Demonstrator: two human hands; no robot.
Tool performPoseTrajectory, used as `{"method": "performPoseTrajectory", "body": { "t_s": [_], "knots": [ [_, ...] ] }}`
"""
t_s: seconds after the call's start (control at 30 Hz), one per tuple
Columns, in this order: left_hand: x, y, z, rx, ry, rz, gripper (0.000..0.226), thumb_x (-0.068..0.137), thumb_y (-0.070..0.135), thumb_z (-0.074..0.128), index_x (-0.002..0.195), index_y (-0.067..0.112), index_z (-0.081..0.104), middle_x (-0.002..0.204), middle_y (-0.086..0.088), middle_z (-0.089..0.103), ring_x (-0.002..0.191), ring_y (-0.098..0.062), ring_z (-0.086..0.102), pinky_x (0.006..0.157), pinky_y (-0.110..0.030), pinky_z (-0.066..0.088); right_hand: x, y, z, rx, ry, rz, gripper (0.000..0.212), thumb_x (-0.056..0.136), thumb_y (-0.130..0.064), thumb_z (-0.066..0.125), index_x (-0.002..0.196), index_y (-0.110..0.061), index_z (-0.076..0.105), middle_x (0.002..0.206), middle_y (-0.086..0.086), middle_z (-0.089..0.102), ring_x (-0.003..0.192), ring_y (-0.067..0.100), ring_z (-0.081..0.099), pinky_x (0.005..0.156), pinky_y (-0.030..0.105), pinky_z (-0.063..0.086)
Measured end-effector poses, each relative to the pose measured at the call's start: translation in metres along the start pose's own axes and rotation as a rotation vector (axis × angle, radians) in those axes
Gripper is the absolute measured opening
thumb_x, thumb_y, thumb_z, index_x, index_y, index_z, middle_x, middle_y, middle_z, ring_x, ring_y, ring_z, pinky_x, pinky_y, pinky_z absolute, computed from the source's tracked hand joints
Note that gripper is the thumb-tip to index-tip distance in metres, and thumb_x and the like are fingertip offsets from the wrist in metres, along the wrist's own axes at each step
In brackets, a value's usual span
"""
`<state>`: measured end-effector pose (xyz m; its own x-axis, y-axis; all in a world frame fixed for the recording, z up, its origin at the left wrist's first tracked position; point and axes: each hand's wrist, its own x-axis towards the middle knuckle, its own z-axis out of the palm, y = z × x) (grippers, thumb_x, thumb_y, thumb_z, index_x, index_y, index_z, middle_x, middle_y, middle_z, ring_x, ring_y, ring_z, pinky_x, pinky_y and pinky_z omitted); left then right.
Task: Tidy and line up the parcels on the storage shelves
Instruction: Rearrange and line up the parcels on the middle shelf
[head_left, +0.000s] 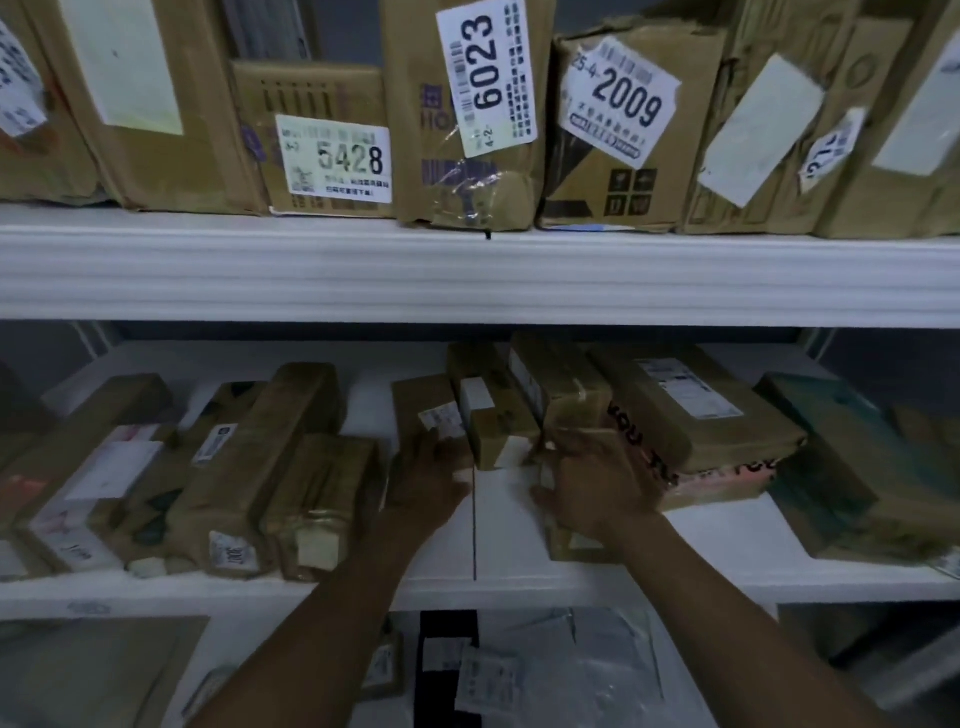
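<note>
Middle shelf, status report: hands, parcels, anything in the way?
Left hand flat on flat brown parcel. Right hand grips small box. Stacked cartons crowd the right side.

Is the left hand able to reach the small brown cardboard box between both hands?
Probably yes: the left hand lies right beside the small brown cardboard box, and nothing stands between them.

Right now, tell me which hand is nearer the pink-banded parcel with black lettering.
Right. The right hand is at the left end of the pink-banded parcel; the left hand lies well farther left.
</note>
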<state>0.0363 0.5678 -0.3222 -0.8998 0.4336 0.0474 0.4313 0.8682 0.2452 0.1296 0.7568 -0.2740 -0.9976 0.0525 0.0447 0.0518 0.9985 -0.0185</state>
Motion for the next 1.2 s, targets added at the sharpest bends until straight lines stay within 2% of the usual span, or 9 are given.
{"method": "performPoseTrajectory", "body": {
  "t_s": [0.23, 0.33, 0.43, 0.6, 0.73, 0.87, 0.97, 1.07, 1.2],
  "knots": [
    [-0.008, 0.002, 0.025, 0.012, 0.066, -0.057, 0.080, 0.081, 0.065, 0.020, 0.145, 0.020, 0.037, 0.152, -0.007, 0.035, 0.143, -0.030, 0.024, 0.110, -0.046, 0.032, 0.009, 0.009, 0.007, 0.090, -0.016, -0.077, 0.054, 0.094, -0.049, 0.045, 0.141, -0.023, 0.046, 0.154, 0.005, 0.032, 0.139, 0.025, 0.031, 0.115, 0.036, 0.026],
    [-0.026, 0.010, 0.029, -0.080, 0.231, -0.138, 0.079, 0.070, 0.073, 0.035, 0.110, 0.012, 0.066, 0.117, -0.012, 0.063, 0.115, -0.034, 0.053, 0.092, -0.043, 0.047, 0.006, 0.007, 0.007, 0.109, -0.028, -0.112, 0.053, 0.096, -0.047, 0.046, 0.142, -0.022, 0.044, 0.154, 0.005, 0.030, 0.140, 0.025, 0.029, 0.115, 0.035, 0.024],
    [-0.048, 0.028, 0.025, -0.145, 0.309, -0.268, 0.073, 0.063, 0.077, 0.050, 0.081, 0.008, 0.066, 0.090, -0.012, 0.062, 0.085, -0.033, 0.059, 0.071, -0.037, 0.050, 0.003, 0.001, 0.007, 0.130, -0.018, -0.167, 0.053, 0.095, -0.046, 0.047, 0.143, -0.023, 0.043, 0.155, 0.004, 0.030, 0.141, 0.024, 0.026, 0.117, 0.037, 0.019],
    [-0.066, 0.042, 0.027, -0.118, 0.310, -0.429, 0.084, 0.062, 0.061, 0.077, 0.120, 0.005, 0.056, 0.115, -0.028, 0.051, 0.095, -0.042, 0.054, 0.079, -0.042, 0.047, -0.008, -0.015, 0.005, 0.207, -0.018, -0.237, 0.054, 0.098, -0.039, 0.047, 0.147, -0.019, 0.036, 0.156, 0.004, 0.028, 0.145, 0.021, 0.019, 0.119, 0.034, 0.009],
    [-0.076, 0.038, 0.031, -0.122, 0.339, -0.452, 0.089, 0.046, 0.056, 0.084, 0.115, 0.004, 0.062, 0.090, -0.027, 0.057, 0.073, -0.041, 0.057, 0.066, -0.039, 0.047, -0.023, -0.032, 0.007, 0.464, -0.038, -0.265, 0.047, 0.097, -0.031, 0.054, 0.141, -0.018, 0.046, 0.146, 0.003, 0.044, 0.134, 0.018, 0.038, 0.108, 0.026, 0.030],
    [-0.095, 0.037, 0.013, -0.388, 0.351, -0.465, 0.103, 0.056, 0.055, 0.082, 0.141, 0.017, 0.039, 0.124, -0.019, 0.044, 0.111, -0.041, 0.048, 0.089, -0.043, 0.044, -0.032, -0.046, 0.008, 0.681, -0.045, -0.164, 0.041, 0.097, -0.024, 0.055, 0.137, -0.016, 0.051, 0.136, 0.002, 0.054, 0.120, 0.015, 0.051, 0.097, 0.020, 0.038],
    [-0.109, 0.034, 0.004, -0.538, 0.439, -0.378, 0.112, 0.058, 0.046, 0.085, 0.149, 0.018, 0.026, 0.136, -0.012, 0.038, 0.125, -0.028, 0.038, 0.101, -0.030, 0.031, -0.035, -0.059, 0.009, 1.032, -0.134, 0.049, 0.038, 0.097, -0.030, 0.055, 0.134, -0.022, 0.051, 0.123, -0.004, 0.059, 0.107, 0.010, 0.056, 0.093, 0.022, 0.044],
    [-0.120, 0.034, -0.007, -0.672, 0.480, -0.276, 0.107, 0.067, 0.030, 0.085, 0.151, 0.014, 0.022, 0.144, -0.006, 0.035, 0.127, -0.007, 0.030, 0.098, -0.009, 0.018, -0.039, -0.072, 0.011, 1.576, -0.315, 0.277, 0.022, 0.097, -0.029, 0.055, 0.119, -0.032, 0.052, 0.106, -0.003, 0.065, 0.094, 0.019, 0.066, 0.083, 0.036, 0.056],
    [-0.128, 0.029, -0.015, -0.858, 0.509, -0.158, 0.088, 0.076, 0.015, 0.080, 0.146, 0.022, 0.028, 0.129, 0.009, 0.050, 0.121, -0.007, 0.049, 0.100, -0.031, 0.046, -0.045, -0.085, 0.026, 1.782, -0.406, 0.377, 0.045, 0.099, -0.016, 0.053, 0.142, -0.018, 0.041, 0.119, 0.010, 0.064, 0.098, 0.022, 0.067, 0.080, 0.035, 0.057]
  ]
}}
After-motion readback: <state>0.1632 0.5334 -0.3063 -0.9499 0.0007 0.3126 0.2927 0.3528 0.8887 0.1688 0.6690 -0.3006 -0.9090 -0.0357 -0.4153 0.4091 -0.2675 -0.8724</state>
